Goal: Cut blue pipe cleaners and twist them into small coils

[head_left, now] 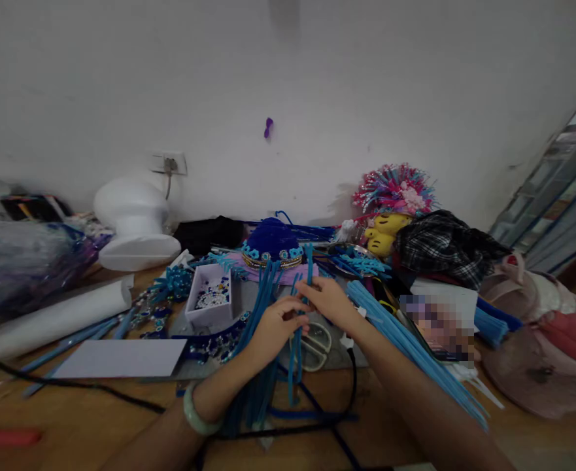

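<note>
Stems (310, 261): slender, fuzzy, light blue | left fingers (295, 322), right fingers (313, 288): pinched around stems | headpiece (271, 237): domed, velvety

Fuzzy, matt blue stems (265, 288); smooth wooden tabletop (86, 418); glossy, clear plastic bag (23, 268); smooth, matt white head form (131, 204); plaid cloth (444, 248).

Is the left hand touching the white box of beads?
Apart: the head view shows blue stems and grey mat between the left hand and the white box.
</note>
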